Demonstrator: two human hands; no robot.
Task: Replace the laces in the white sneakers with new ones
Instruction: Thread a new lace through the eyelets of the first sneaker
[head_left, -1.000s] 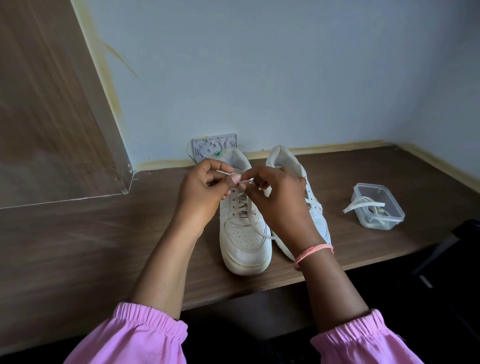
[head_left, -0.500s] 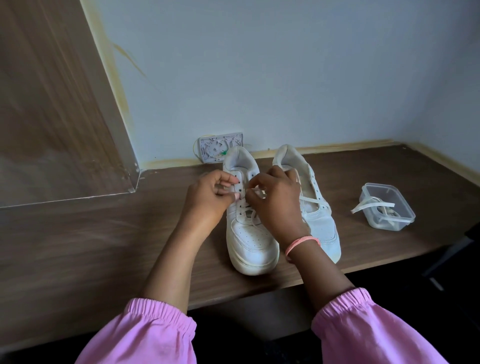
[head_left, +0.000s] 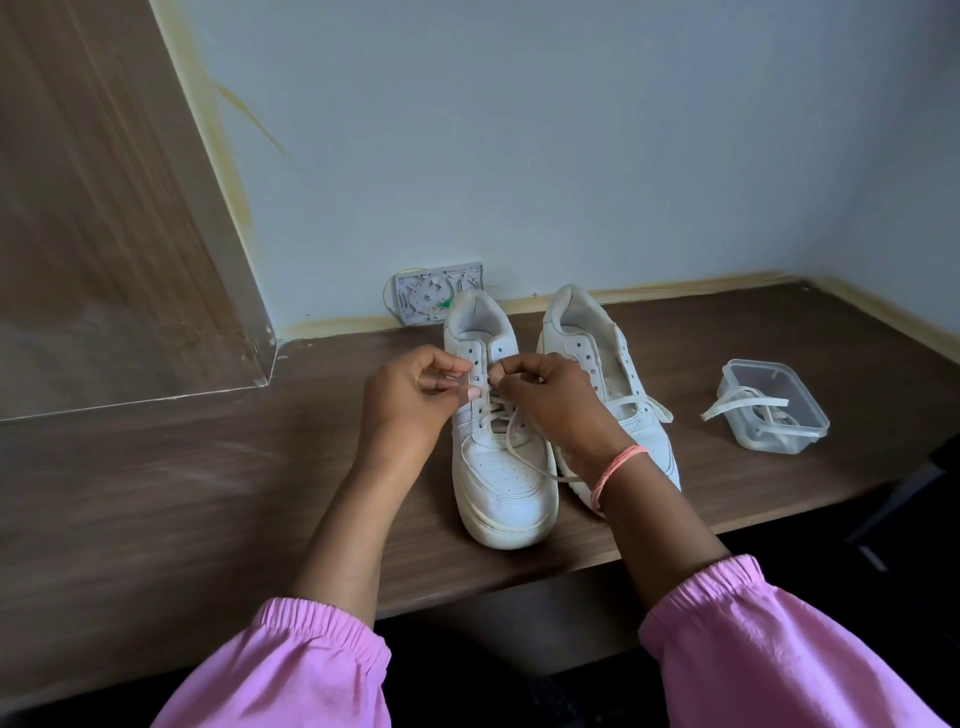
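Two white sneakers stand side by side on the wooden desk (head_left: 182, 493), toes toward me. Over the left sneaker (head_left: 501, 467) my left hand (head_left: 410, 402) pinches the eyelet flap on its left side. My right hand (head_left: 550, 400) pinches the white lace (head_left: 519, 441) at an eyelet near the tongue; a loose loop of that lace trails over the toe. The right sneaker (head_left: 613, 374) is partly hidden behind my right hand, with one flat lace crossing its open tongue area.
A clear plastic container (head_left: 774, 405) with flat white laces hanging over its rim sits to the right. A white wall plate (head_left: 439, 291) leans at the back wall behind the sneakers. A wooden panel rises at the left. The desk's front edge runs just below the sneaker toes.
Both hands have dropped lower onto the left sneaker's eyelets, and a longer loop of lace now lies over its toe. The camera view shifted slightly.
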